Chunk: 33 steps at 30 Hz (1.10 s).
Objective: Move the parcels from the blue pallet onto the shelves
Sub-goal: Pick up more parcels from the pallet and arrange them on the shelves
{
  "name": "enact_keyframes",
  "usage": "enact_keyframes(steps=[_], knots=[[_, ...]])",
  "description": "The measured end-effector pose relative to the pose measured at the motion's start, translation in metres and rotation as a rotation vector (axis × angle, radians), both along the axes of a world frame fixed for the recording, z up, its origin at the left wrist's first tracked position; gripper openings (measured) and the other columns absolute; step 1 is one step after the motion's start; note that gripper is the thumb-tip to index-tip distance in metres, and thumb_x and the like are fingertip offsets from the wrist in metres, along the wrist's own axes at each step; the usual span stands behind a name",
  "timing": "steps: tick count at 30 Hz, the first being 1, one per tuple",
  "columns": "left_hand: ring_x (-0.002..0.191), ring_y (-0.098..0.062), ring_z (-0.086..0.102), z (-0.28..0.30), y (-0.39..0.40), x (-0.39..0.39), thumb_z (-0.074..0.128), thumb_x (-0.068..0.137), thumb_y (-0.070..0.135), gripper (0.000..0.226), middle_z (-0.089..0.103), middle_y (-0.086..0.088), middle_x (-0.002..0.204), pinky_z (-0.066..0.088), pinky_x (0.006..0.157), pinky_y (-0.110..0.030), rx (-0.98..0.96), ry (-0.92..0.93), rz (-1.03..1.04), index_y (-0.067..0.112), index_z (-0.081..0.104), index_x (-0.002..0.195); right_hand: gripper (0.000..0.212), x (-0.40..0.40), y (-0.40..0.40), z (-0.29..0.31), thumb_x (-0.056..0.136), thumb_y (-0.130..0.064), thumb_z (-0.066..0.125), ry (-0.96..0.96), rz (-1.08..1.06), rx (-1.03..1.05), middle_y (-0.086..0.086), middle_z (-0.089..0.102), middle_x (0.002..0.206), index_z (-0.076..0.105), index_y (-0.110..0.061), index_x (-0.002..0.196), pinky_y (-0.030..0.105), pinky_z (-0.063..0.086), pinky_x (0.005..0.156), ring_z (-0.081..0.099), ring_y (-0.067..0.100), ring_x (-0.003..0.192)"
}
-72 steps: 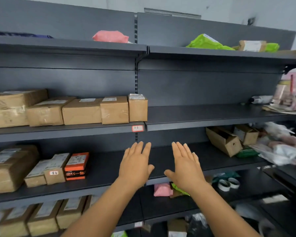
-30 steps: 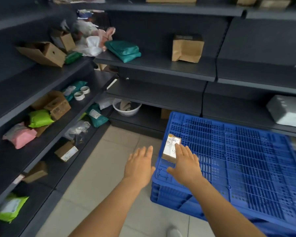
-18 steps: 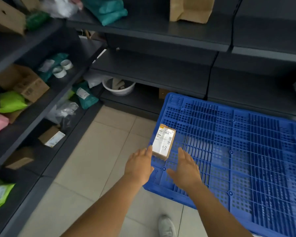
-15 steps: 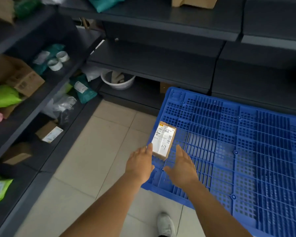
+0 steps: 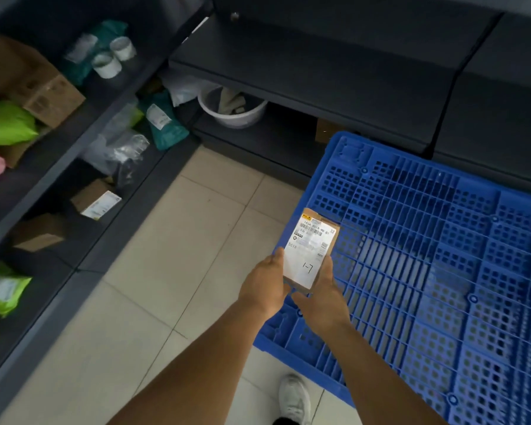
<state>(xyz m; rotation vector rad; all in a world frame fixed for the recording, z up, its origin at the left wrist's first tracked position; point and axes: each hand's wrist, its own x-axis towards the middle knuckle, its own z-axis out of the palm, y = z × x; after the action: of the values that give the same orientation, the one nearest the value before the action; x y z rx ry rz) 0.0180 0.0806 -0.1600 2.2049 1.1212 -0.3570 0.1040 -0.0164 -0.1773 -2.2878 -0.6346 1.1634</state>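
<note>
A small brown parcel (image 5: 311, 246) with a white shipping label marked "1-7" is held over the near left corner of the blue pallet (image 5: 442, 271). My left hand (image 5: 265, 285) grips its left edge and my right hand (image 5: 322, 297) grips its right edge and bottom. The pallet is a large blue plastic grid on the floor at the right, with no other parcel on the part in view. Dark grey shelves (image 5: 319, 72) run behind it and along the left.
The left shelves hold cardboard boxes (image 5: 40, 84), green (image 5: 8, 122) and pink mailers, tape rolls (image 5: 114, 56) and clear bags. A white basin (image 5: 232, 107) sits on the low back shelf. Beige floor tiles (image 5: 166, 271) lie between shelves and pallet; my shoe (image 5: 293, 397) is below.
I turned from the shelves to the pallet. Both hands reached the small parcel, closed on its sides and lifted it off the pallet corner.
</note>
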Motion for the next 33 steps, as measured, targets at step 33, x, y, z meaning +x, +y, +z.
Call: enact_keyframes(steps=[33], knots=[[0.099, -0.010, 0.058, 0.255, 0.052, -0.454, 0.068, 0.084, 0.024, 0.044, 0.055, 0.009, 0.112, 0.048, 0.086, -0.026, 0.437, -0.554, 0.824, 0.034, 0.056, 0.125, 0.071, -0.402, 0.134, 0.273, 0.087, -0.021, 0.067, -0.217, 0.569, 0.556, -0.007, 0.063, 0.124, 0.032, -0.039, 0.145, 0.021, 0.036, 0.074, 0.059, 0.018, 0.109]])
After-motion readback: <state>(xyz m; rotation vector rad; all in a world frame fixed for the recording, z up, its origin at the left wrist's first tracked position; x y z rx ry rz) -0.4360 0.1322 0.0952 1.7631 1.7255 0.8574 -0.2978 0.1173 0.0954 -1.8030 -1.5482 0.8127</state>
